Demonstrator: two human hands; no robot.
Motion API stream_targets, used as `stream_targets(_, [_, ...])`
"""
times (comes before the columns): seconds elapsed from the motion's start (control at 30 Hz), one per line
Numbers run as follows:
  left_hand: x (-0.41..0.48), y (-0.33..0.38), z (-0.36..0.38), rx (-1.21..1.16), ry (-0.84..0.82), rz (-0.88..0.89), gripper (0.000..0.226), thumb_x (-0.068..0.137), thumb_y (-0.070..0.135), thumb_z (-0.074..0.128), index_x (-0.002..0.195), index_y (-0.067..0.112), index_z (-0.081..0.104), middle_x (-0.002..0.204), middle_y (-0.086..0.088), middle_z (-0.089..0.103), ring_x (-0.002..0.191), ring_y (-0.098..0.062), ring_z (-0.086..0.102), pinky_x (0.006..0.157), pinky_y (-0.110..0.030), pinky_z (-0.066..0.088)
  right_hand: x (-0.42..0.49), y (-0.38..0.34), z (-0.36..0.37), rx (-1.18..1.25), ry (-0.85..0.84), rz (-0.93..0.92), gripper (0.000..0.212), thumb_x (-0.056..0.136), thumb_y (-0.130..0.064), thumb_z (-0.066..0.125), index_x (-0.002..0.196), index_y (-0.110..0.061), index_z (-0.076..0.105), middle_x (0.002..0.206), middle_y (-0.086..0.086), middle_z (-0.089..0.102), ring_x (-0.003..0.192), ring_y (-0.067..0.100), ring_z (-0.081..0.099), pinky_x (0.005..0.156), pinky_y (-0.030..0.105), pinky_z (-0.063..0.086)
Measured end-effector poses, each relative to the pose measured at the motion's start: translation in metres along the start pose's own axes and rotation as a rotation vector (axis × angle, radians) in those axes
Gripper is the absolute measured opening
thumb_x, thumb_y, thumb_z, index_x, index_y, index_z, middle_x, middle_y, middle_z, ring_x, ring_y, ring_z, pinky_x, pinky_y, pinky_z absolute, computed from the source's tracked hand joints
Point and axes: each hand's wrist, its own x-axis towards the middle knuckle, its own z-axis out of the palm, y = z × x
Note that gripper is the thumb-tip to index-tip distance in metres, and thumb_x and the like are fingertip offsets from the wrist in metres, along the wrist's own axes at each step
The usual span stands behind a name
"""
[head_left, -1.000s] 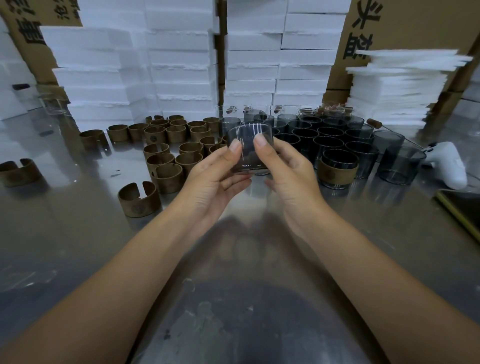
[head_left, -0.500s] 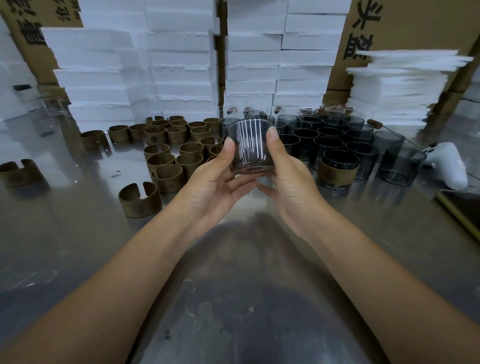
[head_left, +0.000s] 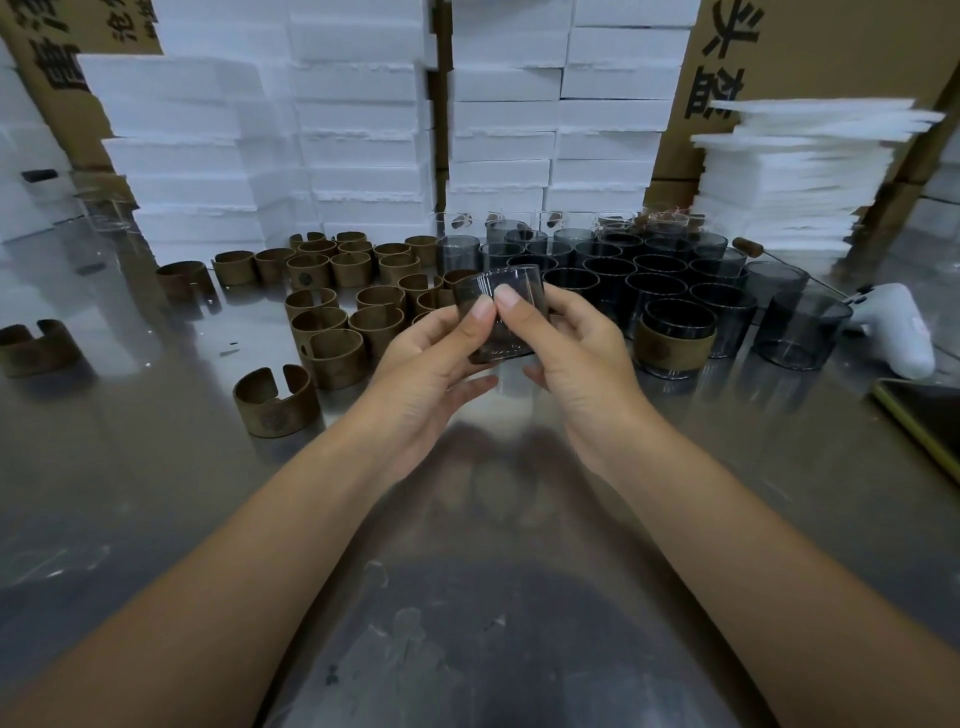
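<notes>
Both hands are on it: the left hand (head_left: 436, 364) and right hand (head_left: 579, 353) cradle the smoky glass (head_left: 522, 322) in the air just over the table (head_left: 156, 493), thumbs pinched side by side on its near wall and fingers curled beneath. It looks like a check before a sleeve goes on, so turn it slowly with a firm grip, clear of the bare glasses (head_left: 654, 280) at one o'clock. The nearest brown band (head_left: 275, 400) waits at about eight o'clock, and the sleeved glass (head_left: 672, 338) stands at three.
</notes>
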Motion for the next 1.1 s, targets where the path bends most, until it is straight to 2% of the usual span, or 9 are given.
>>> stream_targets(0.17, [0.001,0.000,-0.003,-0.040,-0.075,0.004,0.047,0.075,0.045,0.062,0.114,0.018,0.065,0.107,-0.003,0.072,0.104,-0.018,0.067,0.091,-0.027,0.051,0.002,0.000,-0.004,0.083,-0.024,0.068,0.055,0.061,-0.042,0.077,0.111,-0.024,0.065,0.091,-0.009,0.072,0.090,0.004,0.066,0.078,0.025,0.045])
stream_targets(0.33, [0.001,0.001,-0.005,-0.116,-0.098,-0.005,0.033,0.076,0.044,0.061,0.099,0.024,0.073,0.108,-0.003,0.072,0.099,-0.015,0.068,0.087,-0.024,0.054,0.007,-0.002,-0.009,0.205,-0.092,0.199,0.065,0.058,-0.048,0.072,0.119,-0.028,0.064,0.096,-0.010,0.072,0.082,0.002,0.066,0.078,0.026,0.046])
stream_targets(0.57, [0.001,0.003,-0.004,-0.101,-0.099,-0.018,0.036,0.074,0.049,0.058,0.098,0.027,0.072,0.107,0.004,0.072,0.099,-0.010,0.068,0.086,-0.026,0.054,0.009,0.000,-0.012,0.219,-0.088,0.198,0.055,0.065,-0.051,0.068,0.115,-0.028,0.068,0.105,-0.005,0.072,0.088,0.006,0.065,0.081,0.026,0.046])
stream_targets(0.7, [0.001,0.002,-0.003,-0.096,-0.083,-0.010,0.041,0.073,0.051,0.056,0.102,0.026,0.068,0.106,0.005,0.073,0.100,-0.010,0.068,0.083,-0.026,0.052,0.005,0.000,-0.005,-0.019,-0.071,0.065,0.031,0.085,-0.054,0.053,0.093,-0.031,0.072,0.090,-0.016,0.073,0.080,-0.007,0.065,0.073,0.019,0.044])
stream_targets(0.77, [0.001,0.002,-0.002,-0.102,-0.067,-0.011,0.044,0.072,0.051,0.057,0.103,0.023,0.069,0.107,0.001,0.073,0.102,-0.013,0.068,0.084,-0.026,0.053,0.004,0.001,-0.001,-0.140,-0.043,0.021,0.039,0.092,-0.056,0.041,0.079,-0.034,0.071,0.080,-0.026,0.071,0.078,-0.016,0.061,0.071,0.012,0.042])
stream_targets(0.83, [0.002,0.001,-0.003,-0.098,-0.046,-0.017,0.044,0.069,0.052,0.060,0.097,0.021,0.073,0.108,-0.003,0.073,0.103,-0.015,0.068,0.085,-0.026,0.055,0.003,0.003,0.001,-0.214,-0.004,-0.012,0.044,0.096,-0.055,0.034,0.078,-0.034,0.069,0.072,-0.032,0.067,0.075,-0.023,0.056,0.065,0.001,0.039])
stream_targets(0.9, [0.002,0.000,-0.003,-0.057,-0.017,-0.013,0.042,0.068,0.053,0.062,0.092,0.022,0.076,0.106,-0.003,0.073,0.100,-0.016,0.069,0.086,-0.027,0.055,0.005,0.006,0.000,-0.253,0.032,-0.033,0.048,0.096,-0.055,0.033,0.086,-0.027,0.070,0.076,-0.024,0.069,0.078,-0.016,0.059,0.062,-0.004,0.036])
stream_targets(1.0, [0.005,-0.003,-0.004,0.056,0.060,0.012,0.047,0.068,0.054,0.063,0.100,0.021,0.071,0.103,0.000,0.074,0.095,-0.011,0.070,0.087,-0.030,0.051,0.007,0.010,-0.002,-0.283,0.069,-0.049,0.053,0.095,-0.055,0.038,0.097,-0.012,0.069,0.092,0.001,0.071,0.083,0.006,0.063,0.062,0.003,0.038])
stream_targets(1.1, [0.005,-0.003,-0.004,0.069,0.056,-0.007,0.042,0.073,0.052,0.061,0.102,0.022,0.070,0.101,0.001,0.074,0.094,-0.012,0.070,0.082,-0.027,0.052,0.007,0.008,-0.002,-0.246,0.075,-0.047,0.044,0.092,-0.050,0.050,0.097,-0.010,0.066,0.087,-0.001,0.070,0.068,-0.005,0.060,0.058,0.003,0.041])
